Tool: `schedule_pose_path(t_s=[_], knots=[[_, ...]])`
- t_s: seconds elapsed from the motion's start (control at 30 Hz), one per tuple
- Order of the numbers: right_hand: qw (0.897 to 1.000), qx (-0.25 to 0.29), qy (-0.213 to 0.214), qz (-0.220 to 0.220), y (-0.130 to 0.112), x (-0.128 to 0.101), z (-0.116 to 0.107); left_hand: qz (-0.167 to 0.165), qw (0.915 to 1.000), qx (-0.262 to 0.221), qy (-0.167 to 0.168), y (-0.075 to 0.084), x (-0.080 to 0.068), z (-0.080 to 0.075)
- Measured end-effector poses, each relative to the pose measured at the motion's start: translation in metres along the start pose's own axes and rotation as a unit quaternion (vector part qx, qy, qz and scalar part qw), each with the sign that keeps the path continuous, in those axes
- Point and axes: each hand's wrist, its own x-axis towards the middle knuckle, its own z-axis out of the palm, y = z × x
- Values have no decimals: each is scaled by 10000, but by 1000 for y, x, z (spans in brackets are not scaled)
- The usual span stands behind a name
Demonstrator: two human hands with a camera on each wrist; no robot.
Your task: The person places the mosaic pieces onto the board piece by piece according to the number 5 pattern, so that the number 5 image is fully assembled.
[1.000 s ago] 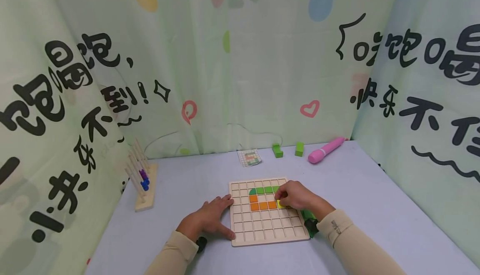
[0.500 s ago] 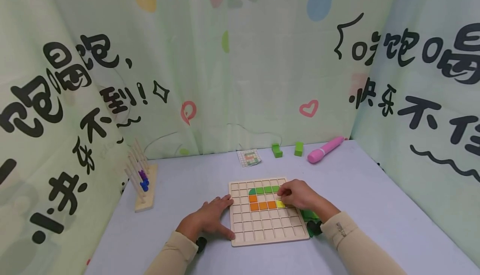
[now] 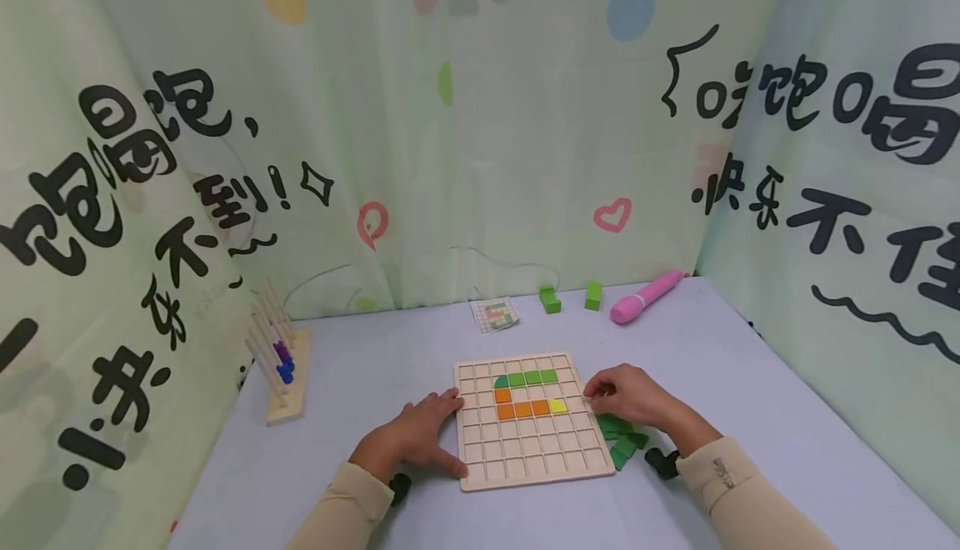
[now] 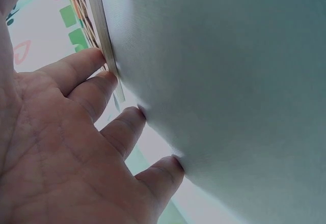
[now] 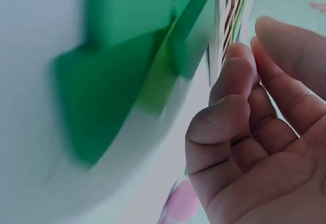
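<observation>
**Head view: two hands at the grid board**

Head view puts the wooden grid board (image 3: 531,421) at lower centre of the frame for us. We see the left hand (image 3: 415,442) flat against its left edge, fingers straight and spread. The right hand (image 3: 628,396) hovers at the board's right edge, fingers loosely curled, holding nothing. Green pieces (image 3: 618,437) lie just below it. On the board sit green tiles (image 3: 525,379), orange tiles (image 3: 519,407) and a yellow tile (image 3: 557,406).

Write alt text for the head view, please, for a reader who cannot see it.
A person's left hand rests at the left edge of a wooden grid board holding green, orange and yellow tiles; the right hand is at its right edge, above loose green pieces.
</observation>
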Motion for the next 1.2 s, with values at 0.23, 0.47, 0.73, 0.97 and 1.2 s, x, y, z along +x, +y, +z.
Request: schedule_pose_path(t_s=[0.23,0.47,0.73,0.97,1.2], knots=[[9998,-38,-87,183,14,-24,-6,-20,10000,78,-15,1,1,0],[9995,9,-66,302,17,-31,-5,-1,10000,51,22,1,0,1],[9997,-16,22,234,18,-33,0,15,10000,35,12,2,0,1],[9997,-100,148,187,15,-33,2,-3,10000,-57,2,3,-1,0],[9996,84,110,243,13,-31,1,-9,10000,-43,44,4,-2,-1]])
